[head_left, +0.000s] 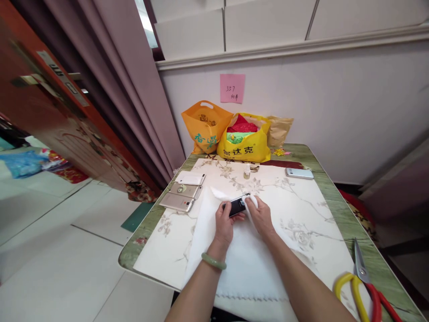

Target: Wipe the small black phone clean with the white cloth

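A black phone [237, 205] lies across the fingers of my left hand [224, 220], back side up, with the thumb on its near end. My right hand [260, 215] pinches a white cloth [254, 201] against the phone's far end, around the camera area. Under both hands spreads a larger white cloth [241, 264]; whether the pinched piece is part of it I cannot tell. Beyond the hands a small clear bottle with a white top [247, 171] stands upright. To the left several phones lie in a row, among them a white phone [190, 178] and a gold phone [176, 202].
A silver phone [299, 173] lies at the back right. Scissors [361, 273] with yellow and red handles rest at the right front edge. An orange bag [206, 127], a yellow bag [244, 150] and a brown paper bag [279, 129] stand along the wall.
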The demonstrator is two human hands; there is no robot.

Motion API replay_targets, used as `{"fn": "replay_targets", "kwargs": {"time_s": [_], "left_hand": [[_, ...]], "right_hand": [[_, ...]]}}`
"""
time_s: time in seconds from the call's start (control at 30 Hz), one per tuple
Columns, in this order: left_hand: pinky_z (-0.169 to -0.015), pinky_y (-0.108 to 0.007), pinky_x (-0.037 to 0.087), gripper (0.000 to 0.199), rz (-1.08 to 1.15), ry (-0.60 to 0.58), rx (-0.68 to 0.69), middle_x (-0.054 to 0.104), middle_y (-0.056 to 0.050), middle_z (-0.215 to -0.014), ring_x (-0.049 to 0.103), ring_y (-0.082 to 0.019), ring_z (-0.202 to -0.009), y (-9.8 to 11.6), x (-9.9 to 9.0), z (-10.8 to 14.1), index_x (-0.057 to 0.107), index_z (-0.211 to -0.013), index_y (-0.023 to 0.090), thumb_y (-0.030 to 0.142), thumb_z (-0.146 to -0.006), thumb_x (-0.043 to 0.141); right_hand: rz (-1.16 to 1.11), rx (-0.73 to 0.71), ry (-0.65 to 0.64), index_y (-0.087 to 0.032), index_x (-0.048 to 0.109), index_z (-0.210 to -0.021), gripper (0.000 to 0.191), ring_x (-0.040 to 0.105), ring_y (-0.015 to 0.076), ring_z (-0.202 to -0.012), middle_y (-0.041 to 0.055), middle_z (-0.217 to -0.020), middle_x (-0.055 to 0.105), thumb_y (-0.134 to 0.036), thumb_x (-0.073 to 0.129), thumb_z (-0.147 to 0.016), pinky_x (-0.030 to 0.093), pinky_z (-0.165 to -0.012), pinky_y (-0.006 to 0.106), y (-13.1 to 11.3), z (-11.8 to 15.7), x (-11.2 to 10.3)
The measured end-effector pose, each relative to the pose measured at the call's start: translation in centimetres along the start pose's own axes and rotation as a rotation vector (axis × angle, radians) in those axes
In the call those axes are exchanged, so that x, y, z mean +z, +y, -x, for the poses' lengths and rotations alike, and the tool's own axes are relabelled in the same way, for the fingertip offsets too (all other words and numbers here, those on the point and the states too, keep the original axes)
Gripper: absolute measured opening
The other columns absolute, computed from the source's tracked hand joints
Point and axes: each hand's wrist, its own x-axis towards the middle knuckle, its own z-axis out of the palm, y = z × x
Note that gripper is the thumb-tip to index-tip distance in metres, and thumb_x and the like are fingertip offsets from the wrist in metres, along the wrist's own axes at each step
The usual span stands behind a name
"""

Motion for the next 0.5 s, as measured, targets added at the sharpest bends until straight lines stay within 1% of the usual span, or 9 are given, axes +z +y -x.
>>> {"fn": "replay_targets", "kwargs": {"time_s": [0.07,0.1,0.2,0.27,0.37,0.43,0.5], "left_hand": [[-0.050,-0.025,0.050,0.038,-0.015,-0.008,-0.013,0.064,-0.002,-0.072,0.063,-0.015,-0.054,-0.05,-0.01,-0.03,0.051,-0.091,0.017,0.050,-0.078,0.065],[-0.049,-0.025,0.050,0.038,-0.012,-0.008,-0.011,0.064,-0.002,-0.071,0.063,-0.015,-0.053,-0.10,-0.04,-0.06,0.051,-0.091,0.017,0.050,-0.078,0.065],[-0.050,-0.027,0.051,0.038,0.037,0.014,0.002,0.064,-0.001,-0.070,0.064,-0.016,-0.053,-0.24,-0.17,-0.20,0.051,-0.091,0.017,0.049,-0.078,0.065],[-0.052,-0.027,0.051,0.038,0.061,0.028,0.007,0.064,-0.001,-0.071,0.064,-0.016,-0.055,-0.29,-0.24,-0.29,0.051,-0.092,0.017,0.049,-0.078,0.065],[-0.052,-0.026,0.050,0.038,0.055,0.019,0.013,0.065,-0.002,-0.072,0.065,-0.016,-0.056,-0.24,-0.23,-0.28,0.051,-0.093,0.016,0.048,-0.079,0.065],[-0.051,-0.025,0.049,0.037,0.039,0.006,0.018,0.065,-0.002,-0.072,0.065,-0.016,-0.055,-0.12,-0.15,-0.20,0.050,-0.092,0.017,0.048,-0.079,0.064],[-0.050,-0.025,0.049,0.037,0.016,-0.003,0.016,0.064,-0.001,-0.069,0.064,-0.015,-0.054,0.03,-0.05,-0.09,0.050,-0.091,0.017,0.049,-0.079,0.064]], "right_hand": [[-0.022,-0.023,0.050,-0.020,0.055,-0.069,0.041,0.041,0.0145,-0.061,-0.0028,-0.061,0.051,-0.055,0.046,-0.087,0.035,-0.062,0.026,0.06,-0.04,-0.01],[-0.034,-0.027,0.054,-0.020,0.055,-0.069,0.041,0.041,0.0145,-0.061,-0.0028,-0.061,0.051,-0.055,0.047,-0.087,0.036,-0.062,0.026,0.07,-0.04,-0.01],[-0.027,-0.002,-0.004,-0.019,0.061,-0.078,0.035,0.043,0.0139,-0.060,-0.0031,-0.064,0.055,-0.053,0.061,-0.077,0.037,-0.060,0.025,0.03,0.00,0.01],[0.001,0.015,-0.032,-0.018,0.063,-0.081,0.035,0.045,0.0137,-0.060,-0.0032,-0.065,0.057,-0.052,0.066,-0.074,0.037,-0.059,0.024,0.03,0.01,0.04],[-0.018,-0.008,0.013,-0.018,0.061,-0.074,0.039,0.045,0.0141,-0.062,-0.0026,-0.064,0.055,-0.056,0.054,-0.082,0.037,-0.061,0.025,0.16,-0.05,0.11],[-0.055,-0.022,0.050,-0.018,0.060,-0.072,0.043,0.045,0.0144,-0.063,-0.0020,-0.065,0.055,-0.056,0.047,-0.086,0.037,-0.063,0.026,0.28,-0.09,0.16],[-0.061,-0.004,0.058,-0.018,0.061,-0.076,0.040,0.046,0.0145,-0.063,-0.0019,-0.067,0.057,-0.057,0.053,-0.082,0.038,-0.063,0.026,0.35,-0.10,0.19]]}}
